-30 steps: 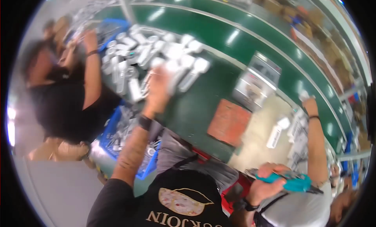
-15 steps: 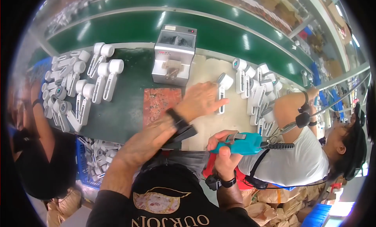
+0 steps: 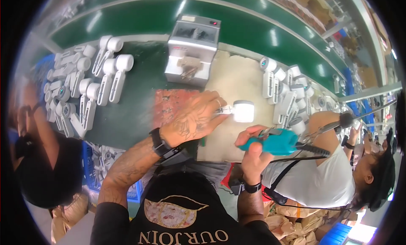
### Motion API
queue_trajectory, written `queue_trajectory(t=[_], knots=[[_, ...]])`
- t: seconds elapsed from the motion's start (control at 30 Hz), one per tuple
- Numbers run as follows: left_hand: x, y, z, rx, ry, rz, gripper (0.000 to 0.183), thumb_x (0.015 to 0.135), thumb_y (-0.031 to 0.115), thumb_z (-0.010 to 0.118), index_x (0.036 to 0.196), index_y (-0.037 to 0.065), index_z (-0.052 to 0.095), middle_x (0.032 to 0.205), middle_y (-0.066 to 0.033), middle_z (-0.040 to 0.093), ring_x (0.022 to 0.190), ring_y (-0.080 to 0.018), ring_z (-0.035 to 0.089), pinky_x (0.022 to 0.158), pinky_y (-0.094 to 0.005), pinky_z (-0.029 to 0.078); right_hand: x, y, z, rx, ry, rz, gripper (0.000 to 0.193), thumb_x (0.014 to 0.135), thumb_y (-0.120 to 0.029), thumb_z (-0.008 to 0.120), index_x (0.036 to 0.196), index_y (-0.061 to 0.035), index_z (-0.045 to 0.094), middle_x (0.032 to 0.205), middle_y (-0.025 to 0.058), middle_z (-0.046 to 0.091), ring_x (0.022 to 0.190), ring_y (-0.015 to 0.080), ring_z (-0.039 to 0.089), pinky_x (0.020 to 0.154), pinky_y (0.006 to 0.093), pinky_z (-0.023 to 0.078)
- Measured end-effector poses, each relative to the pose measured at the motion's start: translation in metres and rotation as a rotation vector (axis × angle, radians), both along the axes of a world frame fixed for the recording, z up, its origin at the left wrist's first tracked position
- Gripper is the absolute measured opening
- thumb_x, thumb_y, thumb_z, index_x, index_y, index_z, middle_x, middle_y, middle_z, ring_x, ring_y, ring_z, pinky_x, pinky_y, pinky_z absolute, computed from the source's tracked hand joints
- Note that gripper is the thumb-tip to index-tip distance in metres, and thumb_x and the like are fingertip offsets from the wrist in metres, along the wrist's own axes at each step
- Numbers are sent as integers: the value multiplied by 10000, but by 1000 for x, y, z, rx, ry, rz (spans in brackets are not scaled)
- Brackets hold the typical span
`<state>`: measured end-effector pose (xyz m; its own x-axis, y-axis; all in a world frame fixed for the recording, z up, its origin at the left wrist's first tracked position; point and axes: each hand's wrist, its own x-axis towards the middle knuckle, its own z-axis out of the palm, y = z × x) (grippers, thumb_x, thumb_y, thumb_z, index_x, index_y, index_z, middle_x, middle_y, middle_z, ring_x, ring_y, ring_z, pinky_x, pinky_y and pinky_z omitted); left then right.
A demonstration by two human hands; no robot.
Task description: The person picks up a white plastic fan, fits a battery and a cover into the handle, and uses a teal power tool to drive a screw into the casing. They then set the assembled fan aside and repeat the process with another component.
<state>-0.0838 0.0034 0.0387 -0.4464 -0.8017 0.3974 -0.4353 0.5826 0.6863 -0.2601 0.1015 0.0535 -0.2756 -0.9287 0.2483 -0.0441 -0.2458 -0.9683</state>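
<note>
My left hand (image 3: 193, 121) is closed around the handle of a white device with a round head (image 3: 244, 111). The device lies sideways over the pale work mat, its head pointing right, and my fingers cover most of the handle. In my right hand (image 3: 254, 160) is a teal electric screwdriver (image 3: 277, 142), with a black cord running off to the right. The screwdriver is just to the right of and nearer than the device head, apart from it. Its tip is hidden by my fingers.
A silver screw feeder (image 3: 191, 50) stands at the back middle, behind a worn red mat (image 3: 171, 102). White devices (image 3: 114, 78) lie in rows at left, and more (image 3: 287, 97) are piled at right. A co-worker (image 3: 313, 173) sits close at right, another (image 3: 48, 169) at left.
My left hand has taken hold of a white device from the mat and turned it sideways, drawing it left and nearer. My right hand has shifted slightly right and away with the screwdriver.
</note>
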Motion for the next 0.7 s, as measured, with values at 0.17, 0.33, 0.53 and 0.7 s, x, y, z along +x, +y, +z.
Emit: queue_trajectory(t=[0.17,0.33,0.53,0.7], knots=[[52,13,-10,41,-106,-30,265,847,197,741,1052,40,680,1021,-118,677,1014,-364,642,965,-457,498,28,-24,10,-87,-121,60,752,874,-687,613,1069,30,502,695,67,514,608,191,528,554,320,437],[71,11,-20,-101,-46,25,282,825,199,754,1054,57,675,1049,-102,672,1023,-342,643,978,-463,503,74,-60,16,-165,-233,169,703,894,-672,597,1084,-2,496,671,59,491,603,190,511,562,336,431],[76,11,-31,-121,-22,31,379,757,203,779,1088,64,658,1158,-126,650,1091,-348,620,1024,-464,476,94,-84,11,-204,-168,193,675,923,-648,579,1075,6,511,660,68,505,585,187,515,552,340,438],[77,10,-29,-140,28,27,374,725,187,804,1044,68,649,1083,-99,665,1024,-352,631,942,-465,516,95,-88,10,-190,-135,177,678,926,-649,574,1074,10,510,653,67,501,575,186,511,537,337,433]])
